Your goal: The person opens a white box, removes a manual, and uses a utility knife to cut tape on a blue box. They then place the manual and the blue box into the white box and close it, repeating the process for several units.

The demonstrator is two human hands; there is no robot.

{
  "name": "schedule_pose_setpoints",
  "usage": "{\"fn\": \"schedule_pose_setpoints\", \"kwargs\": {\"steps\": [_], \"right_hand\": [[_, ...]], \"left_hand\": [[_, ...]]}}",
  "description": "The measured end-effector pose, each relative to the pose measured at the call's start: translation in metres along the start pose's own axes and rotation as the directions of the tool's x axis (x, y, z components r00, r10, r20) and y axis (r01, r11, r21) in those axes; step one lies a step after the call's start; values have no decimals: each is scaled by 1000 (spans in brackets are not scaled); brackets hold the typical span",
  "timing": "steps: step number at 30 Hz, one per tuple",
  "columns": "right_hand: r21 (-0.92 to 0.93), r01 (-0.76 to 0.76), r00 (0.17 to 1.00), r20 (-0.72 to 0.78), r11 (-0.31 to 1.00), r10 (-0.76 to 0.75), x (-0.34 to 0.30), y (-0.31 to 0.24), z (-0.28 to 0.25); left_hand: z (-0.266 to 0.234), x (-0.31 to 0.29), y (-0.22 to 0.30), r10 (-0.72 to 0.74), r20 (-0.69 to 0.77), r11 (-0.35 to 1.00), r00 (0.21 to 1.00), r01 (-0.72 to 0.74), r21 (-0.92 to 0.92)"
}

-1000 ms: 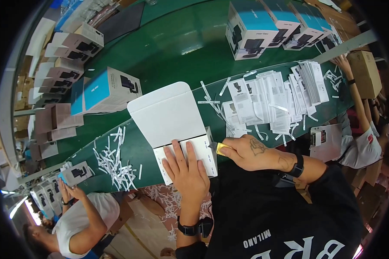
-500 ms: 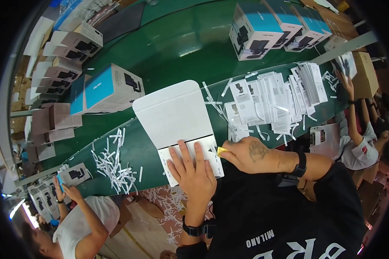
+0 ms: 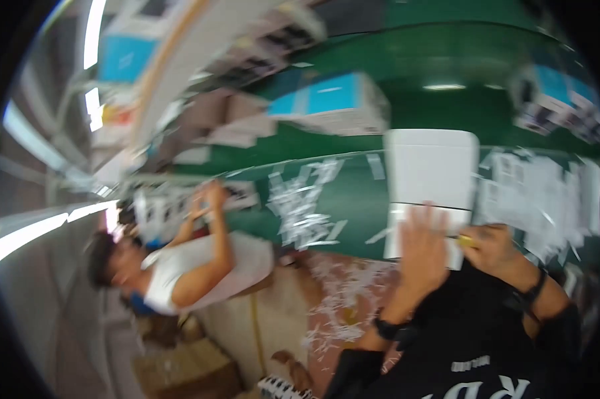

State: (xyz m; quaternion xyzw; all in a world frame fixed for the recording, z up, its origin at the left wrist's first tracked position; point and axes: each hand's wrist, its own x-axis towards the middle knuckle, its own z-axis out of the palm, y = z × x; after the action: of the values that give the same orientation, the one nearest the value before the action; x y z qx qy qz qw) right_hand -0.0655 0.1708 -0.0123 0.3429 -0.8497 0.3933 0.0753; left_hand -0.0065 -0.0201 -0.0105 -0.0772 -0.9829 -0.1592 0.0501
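A white carton (image 3: 432, 166) lies at the table's near edge, its large flap spread away from me. My left hand (image 3: 425, 249) presses flat on the carton's near part, fingers stretched out. At the carton's right edge, my right hand (image 3: 498, 251) pinches a small yellow object (image 3: 467, 240). Blur hides what kind of tool or piece it is. Just right of the carton lies a heap of printed leaflets (image 3: 536, 193) with paper strips among them.
White paper strips (image 3: 303, 206) are piled left of the carton on the green table (image 3: 363, 206). Blue-and-white boxes (image 3: 346, 100) stand behind, more at the far right. A person in a white top (image 3: 207, 269) works at the left. A brown cardboard box (image 3: 187, 372) and scraps lie on the floor.
My view has swung left, so everything sits farther right and is blurred. Both hands remain at the carton, the left flat on it, the right with the yellow object at its edge.
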Motion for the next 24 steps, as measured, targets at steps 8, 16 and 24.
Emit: {"fn": "schedule_pose_setpoints", "kwargs": {"steps": [8,16,24], "right_hand": [[465,-440,838,-94,768,537,-41,33,-12],[383,-694,679,68,609,731,-66,32,-54],[143,-357,904,303,923,303,54,-82,26]], "left_hand": [[-34,-2,17,-34,-16,954,999,28,-297],[-23,-23,-34,323,17,884,946,-295,-364],[0,-47,-83,511,-300,772,806,-583,-254]]}}
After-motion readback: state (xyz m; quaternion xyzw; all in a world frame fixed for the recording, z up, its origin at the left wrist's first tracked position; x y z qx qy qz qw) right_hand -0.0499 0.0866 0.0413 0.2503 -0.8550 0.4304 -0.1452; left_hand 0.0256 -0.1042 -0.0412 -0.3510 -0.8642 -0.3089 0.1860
